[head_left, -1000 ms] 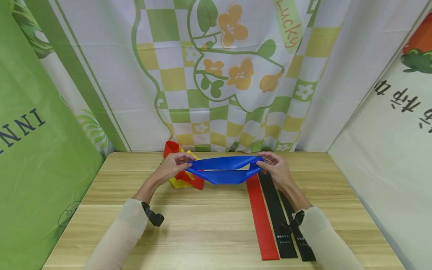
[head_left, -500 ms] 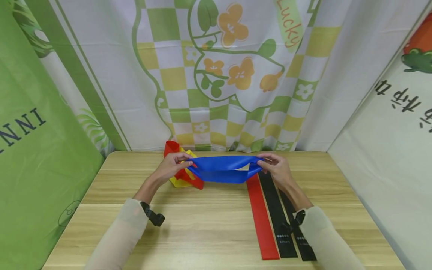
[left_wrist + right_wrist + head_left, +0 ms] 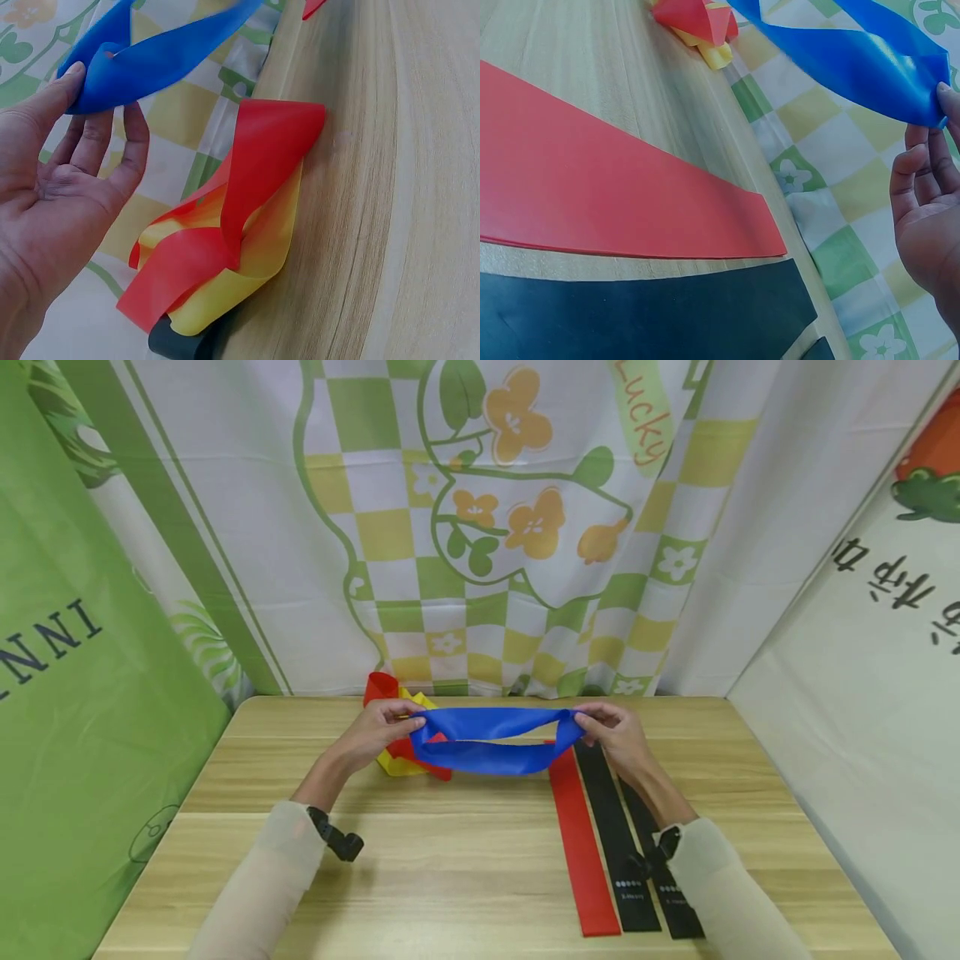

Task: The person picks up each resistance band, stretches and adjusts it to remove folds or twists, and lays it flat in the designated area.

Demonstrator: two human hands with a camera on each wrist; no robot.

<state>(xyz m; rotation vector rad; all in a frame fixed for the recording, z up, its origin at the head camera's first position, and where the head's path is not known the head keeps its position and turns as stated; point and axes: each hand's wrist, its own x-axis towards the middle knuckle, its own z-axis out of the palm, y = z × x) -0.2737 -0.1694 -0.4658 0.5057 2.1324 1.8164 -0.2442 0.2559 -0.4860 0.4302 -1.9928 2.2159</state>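
A blue resistance loop band (image 3: 491, 758) is stretched out in the air above the table's far part, its two sides parted by a narrow gap. My left hand (image 3: 372, 732) pinches its left end between thumb and fingers. At the other end, my right hand (image 3: 617, 735) pinches the band the same way. In the left wrist view the blue band (image 3: 150, 67) folds over at the thumb of the left hand (image 3: 67, 172). The right wrist view has the blue band (image 3: 862, 67) ending in the fingertips of the right hand (image 3: 930, 202).
Behind the left hand lies a crumpled heap of red and yellow bands (image 3: 270, 165), with a black band (image 3: 184, 341) under it. A flat red band (image 3: 583, 852) and two black bands (image 3: 617, 843) lie side by side at right on the wooden table (image 3: 450, 868). A patterned curtain (image 3: 525, 635) hangs behind.
The lower side of the blue band has dropped slightly and the gap between its sides has widened. Both hands keep their pinch and have barely moved.
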